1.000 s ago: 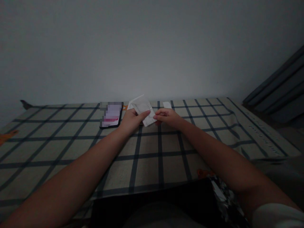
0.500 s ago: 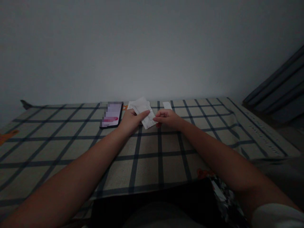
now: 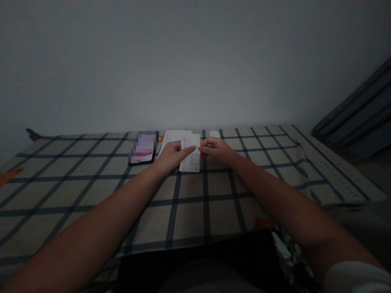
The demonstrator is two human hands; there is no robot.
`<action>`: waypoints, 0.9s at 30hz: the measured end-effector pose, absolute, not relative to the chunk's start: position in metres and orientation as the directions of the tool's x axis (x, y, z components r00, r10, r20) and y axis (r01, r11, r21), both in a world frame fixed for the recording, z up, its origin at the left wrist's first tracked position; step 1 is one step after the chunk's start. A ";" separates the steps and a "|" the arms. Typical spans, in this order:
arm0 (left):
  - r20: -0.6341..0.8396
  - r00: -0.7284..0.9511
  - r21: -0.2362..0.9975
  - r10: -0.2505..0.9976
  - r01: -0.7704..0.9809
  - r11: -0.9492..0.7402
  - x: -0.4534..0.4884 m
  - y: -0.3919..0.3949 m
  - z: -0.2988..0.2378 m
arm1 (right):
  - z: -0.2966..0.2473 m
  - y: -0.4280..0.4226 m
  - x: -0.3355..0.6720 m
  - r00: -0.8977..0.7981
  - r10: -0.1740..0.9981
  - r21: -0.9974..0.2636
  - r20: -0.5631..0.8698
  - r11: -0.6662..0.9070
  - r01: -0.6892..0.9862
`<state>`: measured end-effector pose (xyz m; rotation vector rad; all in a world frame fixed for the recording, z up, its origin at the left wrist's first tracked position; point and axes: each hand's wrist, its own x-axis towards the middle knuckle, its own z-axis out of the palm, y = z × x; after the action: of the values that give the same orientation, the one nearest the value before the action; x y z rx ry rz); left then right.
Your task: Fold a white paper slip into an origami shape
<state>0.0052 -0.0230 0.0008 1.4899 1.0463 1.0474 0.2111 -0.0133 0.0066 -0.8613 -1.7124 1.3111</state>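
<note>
Near the middle of the cloth, my left hand [image 3: 172,156] is closed on a small white printed paper [image 3: 192,162], its thumb lying across the front. The paper stands roughly upright, with faint grey print; whether it is folded or a packet I cannot tell. At the paper's right edge, my right hand [image 3: 215,148] is in a pinch, thumb and fingertips meeting that edge. Behind my left hand lie larger white printed sheets [image 3: 179,133], partly covered by the hand and the held paper. A small white slip [image 3: 214,134] lies just beyond my right hand.
A phone [image 3: 143,148] with a lit, partly blurred screen lies left of my left hand. The checked cloth [image 3: 189,215] covers the table up to a pale wall [image 3: 195,65]. A dark curtain [image 3: 363,110] hangs at the right.
The held paper has turned from a slant to nearly upright and shifted slightly right and down. More of the sheets behind it shows. Both hands stay close together.
</note>
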 end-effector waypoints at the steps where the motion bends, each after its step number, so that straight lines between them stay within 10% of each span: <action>1: 0.107 0.261 0.985 0.959 0.105 -0.139 0.005 -0.023 0.001 | 0.006 -0.013 0.211 -0.454 0.872 -0.973 0.182 0.227 0.046; 27: 0.127 0.221 0.984 0.967 0.095 -0.151 0.006 -0.019 0.000 | 0.000 -0.008 0.211 -0.338 0.900 -0.952 0.276 0.305 0.034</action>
<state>0.0056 -0.0194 0.0004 1.4890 1.0558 1.0917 0.2114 -0.0075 0.0002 -0.8635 -1.6432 1.1698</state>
